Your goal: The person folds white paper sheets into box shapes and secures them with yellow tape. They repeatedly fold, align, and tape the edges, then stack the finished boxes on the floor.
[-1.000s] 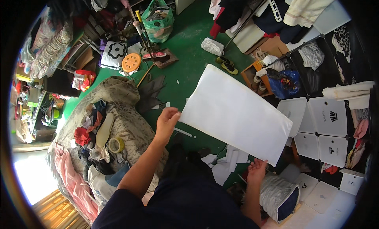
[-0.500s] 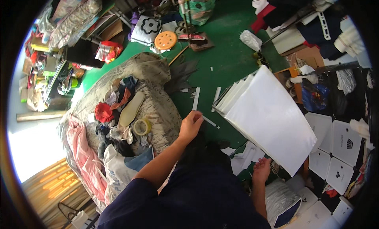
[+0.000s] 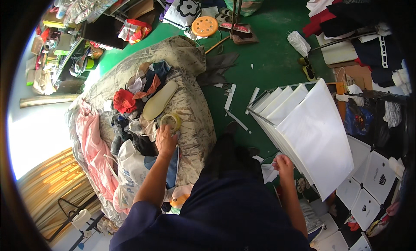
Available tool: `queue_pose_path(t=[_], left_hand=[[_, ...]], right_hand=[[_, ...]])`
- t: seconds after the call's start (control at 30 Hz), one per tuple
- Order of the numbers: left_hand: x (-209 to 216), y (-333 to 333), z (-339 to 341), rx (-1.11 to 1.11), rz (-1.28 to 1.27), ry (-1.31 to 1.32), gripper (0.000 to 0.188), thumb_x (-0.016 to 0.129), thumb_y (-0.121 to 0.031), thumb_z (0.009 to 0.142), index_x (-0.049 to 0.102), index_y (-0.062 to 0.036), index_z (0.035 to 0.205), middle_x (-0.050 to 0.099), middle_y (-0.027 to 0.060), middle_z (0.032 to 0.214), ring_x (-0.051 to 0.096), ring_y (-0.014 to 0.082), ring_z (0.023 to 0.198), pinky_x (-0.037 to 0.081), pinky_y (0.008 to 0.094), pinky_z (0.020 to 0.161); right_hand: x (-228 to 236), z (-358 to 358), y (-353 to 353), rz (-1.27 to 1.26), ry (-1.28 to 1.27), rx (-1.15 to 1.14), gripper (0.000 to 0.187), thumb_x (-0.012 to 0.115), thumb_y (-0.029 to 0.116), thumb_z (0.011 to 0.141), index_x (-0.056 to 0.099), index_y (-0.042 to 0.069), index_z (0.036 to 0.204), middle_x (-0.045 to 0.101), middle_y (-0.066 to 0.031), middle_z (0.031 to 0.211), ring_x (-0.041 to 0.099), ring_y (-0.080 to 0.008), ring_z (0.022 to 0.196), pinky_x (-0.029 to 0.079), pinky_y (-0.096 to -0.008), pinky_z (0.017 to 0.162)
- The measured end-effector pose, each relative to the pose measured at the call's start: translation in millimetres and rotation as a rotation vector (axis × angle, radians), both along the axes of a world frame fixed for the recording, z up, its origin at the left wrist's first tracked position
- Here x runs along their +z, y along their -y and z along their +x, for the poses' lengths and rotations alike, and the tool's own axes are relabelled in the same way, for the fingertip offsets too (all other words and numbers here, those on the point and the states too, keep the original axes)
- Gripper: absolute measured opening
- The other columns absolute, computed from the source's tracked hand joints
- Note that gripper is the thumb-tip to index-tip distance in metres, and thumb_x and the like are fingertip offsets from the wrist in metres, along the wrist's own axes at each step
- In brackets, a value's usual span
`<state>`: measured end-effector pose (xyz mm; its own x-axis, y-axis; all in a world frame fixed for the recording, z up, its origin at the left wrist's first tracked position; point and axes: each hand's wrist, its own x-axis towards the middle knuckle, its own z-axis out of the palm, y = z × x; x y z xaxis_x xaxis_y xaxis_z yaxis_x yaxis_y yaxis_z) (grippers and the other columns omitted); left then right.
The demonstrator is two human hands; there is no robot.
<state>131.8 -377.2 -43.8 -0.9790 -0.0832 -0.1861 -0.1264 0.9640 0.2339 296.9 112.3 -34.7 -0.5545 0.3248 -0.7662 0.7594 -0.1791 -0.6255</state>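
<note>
My left hand (image 3: 166, 142) reaches onto the fabric-covered bed, its fingers at the near rim of a roll of yellowish tape (image 3: 175, 120). The fingers look apart, and the roll lies flat. Beside it rest a pale insole (image 3: 160, 100) and a crumpled red cloth (image 3: 124, 100). My right hand (image 3: 284, 165) is closed, fingertips pinched together, beside the lower left edge of a stack of white panels (image 3: 316, 134) with thin metal-edged rims. What the fingertips hold, if anything, is too small to make out. The panels lean and fan apart toward the far end.
White strips (image 3: 231, 97) lie on the green floor (image 3: 268, 47) ahead. White door panels (image 3: 364, 207) stand at the right. An orange round stool top (image 3: 204, 26) and a dustpan (image 3: 244, 34) are farther off. Pink fabric (image 3: 93, 142) and a white bag (image 3: 132, 168) lie on the bed.
My left hand has moved left from above the floor strips to the tape roll on the bed. My right hand has closed its fingers, near the panels. The view has shifted.
</note>
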Motion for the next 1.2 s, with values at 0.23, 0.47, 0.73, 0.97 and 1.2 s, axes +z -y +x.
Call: queue_pose_path(t=[0.23,0.47,0.73,0.97,1.2], left_hand=[[-20.6,18.9,-8.2,-0.161,0.106,-0.076,0.009,0.07,-0.013,0.084,0.069,-0.0061,0.091,0.067,0.0107,0.092,0.059,0.0368,0.094,0.048,0.0464,0.081],[57.5,-67.2,-28.4,-0.381,0.664,-0.062,0.026,0.077,0.002,0.075,0.07,-0.0031,0.1,0.07,0.0119,0.099,0.062,0.0364,0.095,0.05,0.043,0.085],[140.9,-167.3,-40.7,-0.733,0.853,-0.139,0.029,0.081,0.0,0.073,0.071,-0.0051,0.1,0.072,0.0073,0.096,0.062,0.0313,0.087,0.049,0.0401,0.081],[162.1,-215.0,-24.0,-0.777,0.963,-0.064,0.024,0.082,-0.001,0.074,0.073,-0.0039,0.096,0.072,0.0078,0.093,0.06,0.0284,0.082,0.048,0.0383,0.077],[184.7,-266.5,18.0,-0.84,0.98,0.06,0.019,0.083,0.0,0.077,0.069,-0.002,0.09,0.064,0.0079,0.081,0.055,0.023,0.07,0.044,0.0345,0.062]], right_hand=[[29.6,-24.5,20.0,-0.027,-0.076,0.209,0.02,0.068,0.018,0.1,0.067,0.003,0.112,0.069,-0.0024,0.093,0.065,-0.0103,0.082,0.053,-0.0263,0.074],[115.1,-110.4,84.8,0.228,-0.596,0.626,0.045,0.08,0.006,0.086,0.066,0.004,0.128,0.064,-0.0096,0.116,0.066,-0.0149,0.089,0.053,-0.0259,0.075],[172.4,-145.0,99.9,0.579,-0.727,0.572,0.051,0.084,0.013,0.08,0.058,0.01,0.125,0.06,-0.01,0.105,0.066,-0.0285,0.087,0.055,-0.0412,0.076],[188.1,-99.0,75.2,0.73,-0.797,0.394,0.039,0.082,0.007,0.081,0.063,0.006,0.115,0.063,-0.0109,0.102,0.067,-0.0282,0.084,0.056,-0.0378,0.071],[201.7,-26.3,54.3,0.918,-0.8,0.193,0.029,0.08,0.006,0.083,0.067,0.003,0.109,0.064,-0.012,0.104,0.068,-0.0288,0.085,0.056,-0.0366,0.072]])
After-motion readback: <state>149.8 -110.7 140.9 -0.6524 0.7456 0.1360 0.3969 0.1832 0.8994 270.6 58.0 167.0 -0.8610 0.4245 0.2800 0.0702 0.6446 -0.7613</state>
